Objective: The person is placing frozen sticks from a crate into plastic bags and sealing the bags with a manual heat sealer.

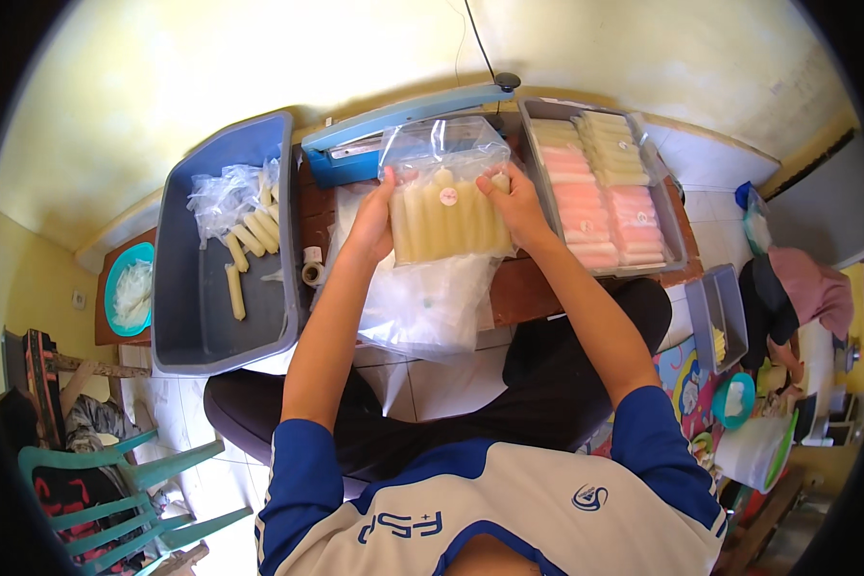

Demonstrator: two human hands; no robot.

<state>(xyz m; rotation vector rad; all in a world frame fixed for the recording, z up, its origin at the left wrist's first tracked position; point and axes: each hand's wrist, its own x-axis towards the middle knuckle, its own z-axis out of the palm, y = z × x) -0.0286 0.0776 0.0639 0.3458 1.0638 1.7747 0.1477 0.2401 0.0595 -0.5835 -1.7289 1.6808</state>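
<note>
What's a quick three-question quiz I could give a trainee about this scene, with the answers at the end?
1. True or false: the left hand and right hand grip the same clear bag.
2. Which stands just beyond that bag: A) blue long-armed device; B) green chair; C) teal bowl?
3. Fill in: packs in the right-hand gray tray are pale yellow-green and ____.

Key: 1 true; 2 A; 3 pink.

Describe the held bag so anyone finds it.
Find the blue sealer at the back. In front, the left hand and right hand grip a clear bag of pale yellow sticks. Similar packs lie in the large right bin; only this is held.
</note>
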